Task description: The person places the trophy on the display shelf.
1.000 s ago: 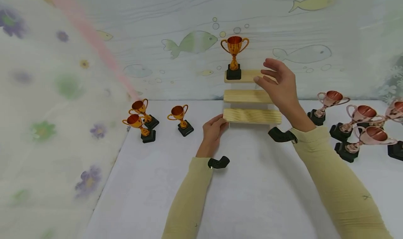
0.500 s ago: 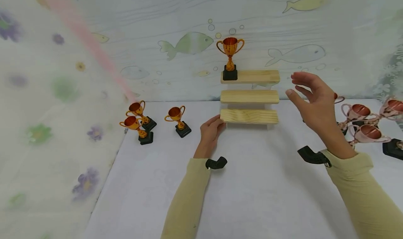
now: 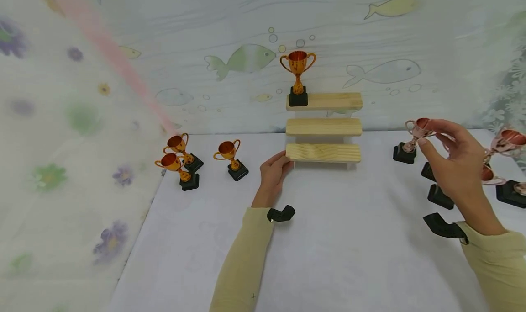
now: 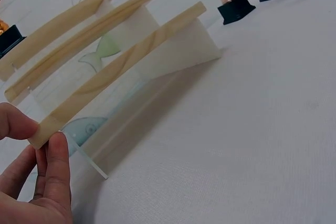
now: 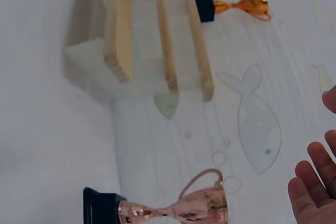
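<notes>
Trophies of rose-gold plastic stand grouped at the table's 3 o'clock edge, and the nearest one, the rose cup point(image 3: 415, 134), is approached by the right hand point(image 3: 456, 166). The fingers point(image 3: 445, 130) are loosely spread and lie just beside the bowl; in the right wrist view the palm is seen open with a gap to the cup point(image 5: 173, 209), so nothing is pinched yet.

The cup is judged light and hollow, with a thin stem, two slim handles and a glossy plated skin that is likely slippery. The black base point(image 3: 403, 153) is the heaviest part, so the cup is probably top-steady but easily knocked against its neighbours point(image 3: 503, 143), which stand close at 3 o'clock of it. A hold on the stem or round the bowl is judged safest; the handles look too frail to be pulled on.

The left hand point(image 3: 274, 170) rests at 9 o'clock of the stepped shelf point(image 3: 323, 152), with thumb and fingers pressed on the end of the lowest plank point(image 4: 121, 72). The planks look stiff and dry, the white risers thin. A gold cup point(image 3: 297, 76) stands at the 9 o'clock end of the top plank; three more gold cups point(image 3: 193, 159) stand at the table's 9 o'clock side.
</notes>
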Motion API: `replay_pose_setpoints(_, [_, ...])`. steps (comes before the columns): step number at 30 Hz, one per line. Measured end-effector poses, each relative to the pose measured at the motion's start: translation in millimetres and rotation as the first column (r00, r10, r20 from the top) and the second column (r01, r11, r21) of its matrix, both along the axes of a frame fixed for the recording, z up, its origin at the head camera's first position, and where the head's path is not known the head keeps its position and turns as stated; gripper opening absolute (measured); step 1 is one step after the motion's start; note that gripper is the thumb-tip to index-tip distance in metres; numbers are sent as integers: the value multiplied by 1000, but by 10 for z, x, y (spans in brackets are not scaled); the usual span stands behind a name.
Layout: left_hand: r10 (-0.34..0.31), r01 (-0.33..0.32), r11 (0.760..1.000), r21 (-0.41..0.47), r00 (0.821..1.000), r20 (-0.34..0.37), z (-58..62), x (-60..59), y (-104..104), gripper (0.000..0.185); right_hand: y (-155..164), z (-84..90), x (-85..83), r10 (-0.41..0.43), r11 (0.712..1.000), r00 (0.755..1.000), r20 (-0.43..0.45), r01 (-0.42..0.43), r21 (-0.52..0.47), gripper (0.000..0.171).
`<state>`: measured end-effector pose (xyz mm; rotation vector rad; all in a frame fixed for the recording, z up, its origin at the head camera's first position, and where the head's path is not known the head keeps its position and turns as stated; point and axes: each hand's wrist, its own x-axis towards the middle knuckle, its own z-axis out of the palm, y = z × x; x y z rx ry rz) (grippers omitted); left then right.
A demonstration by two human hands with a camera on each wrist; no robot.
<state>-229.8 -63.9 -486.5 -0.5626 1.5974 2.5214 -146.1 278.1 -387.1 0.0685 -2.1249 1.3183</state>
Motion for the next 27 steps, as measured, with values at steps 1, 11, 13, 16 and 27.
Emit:
replay_pose_setpoints(1, [0, 0, 1000, -1, 1000, 1, -3, 2, -3, 35, 35, -19, 6, -22, 1000, 1000, 12, 22, 5, 42])
replay_pose_setpoints(11, [-2, 2, 1000, -15, 1000, -8, -3, 23, -6, 35, 256, -50, -31, -128, 992, 955, 267, 117, 56, 58])
replay_pose_setpoints(13, [-2, 2, 1000, -13, 1000, -7, 2, 25, -5, 35, 281, -17, -51, -107, 993, 934, 342, 85, 77, 64])
replay_pose_setpoints(16, [-1, 1, 1000, -8, 1000, -11, 2, 21, -3, 34, 290, 39, -98, -89, 991, 898, 432, 38, 125, 73])
replay_pose_setpoints(27, [6, -6, 1000, 0, 1000, -20, 11, 21, 10, 34, 255, 122, -363, -120, 922, 796, 593, -132, 363, 88])
